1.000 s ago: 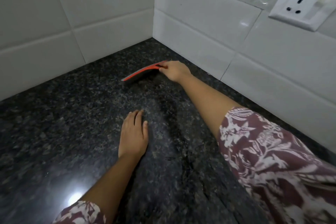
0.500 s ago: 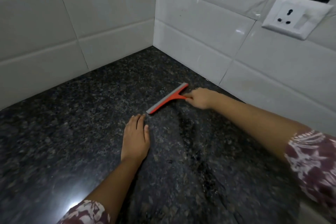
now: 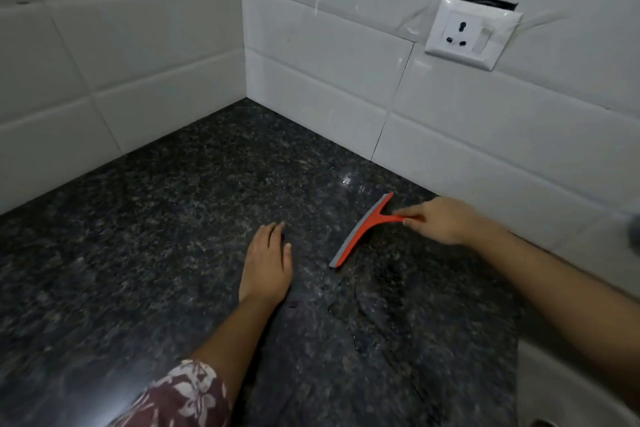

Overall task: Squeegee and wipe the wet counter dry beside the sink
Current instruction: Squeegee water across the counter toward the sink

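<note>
Here: counter (image 3: pixel 156 253), dark speckled stone, meeting white tiled walls (image 3: pixel 329 55) in a far corner. Squeegee (image 3: pixel 360 234), orange with a grey blade, lying on the counter right of centre; the blade runs from near-left to far-right and the handle points right. Right hand (image 3: pixel 445 224), near the right wall, fingers curled round the end of the handle and gripping it. Left hand (image 3: pixel 266 263), palm down on the counter, fingers straight and close together, holding nothing; it sits left of the blade's near end, apart from it. Drops (image 3: pixel 345 180), glinting, beyond the blade; smeared streaks (image 3: pixel 381 291) on its near side. Socket (image 3: pixel 472 33), white, on the right wall, a dark gap above its plate. Sleeve (image 3: pixel 187 395), maroon floral, on the left forearm at the near edge.
</note>
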